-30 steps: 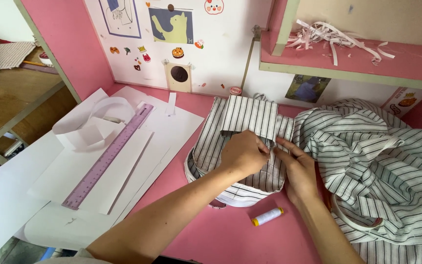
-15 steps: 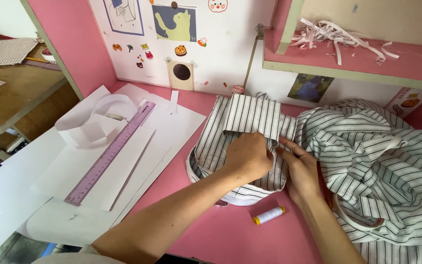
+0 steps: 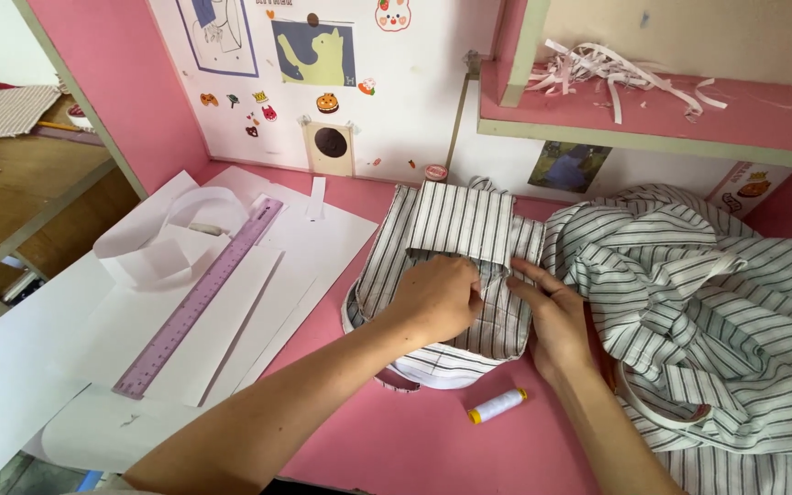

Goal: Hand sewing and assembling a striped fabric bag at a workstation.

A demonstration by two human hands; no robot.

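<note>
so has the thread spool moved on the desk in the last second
No. The thread spool lies at the same spot just below the striped fabric piece, near the right hand; only the camera shifted slightly.

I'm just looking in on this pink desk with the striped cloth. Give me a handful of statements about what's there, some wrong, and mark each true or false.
1. Both hands rest on the folded striped fabric. True: the left hand and the right hand press on it side by side.
2. The purple ruler lies on the white paper sheets. True.
3. The spool of thread is held in the right hand. False: it lies on the pink desk, apart from both hands.
4. The shelf above is bare. False: shredded paper strips lie on it.
5. The striped fabric is red and yellow. False: it is white with dark stripes.
</note>
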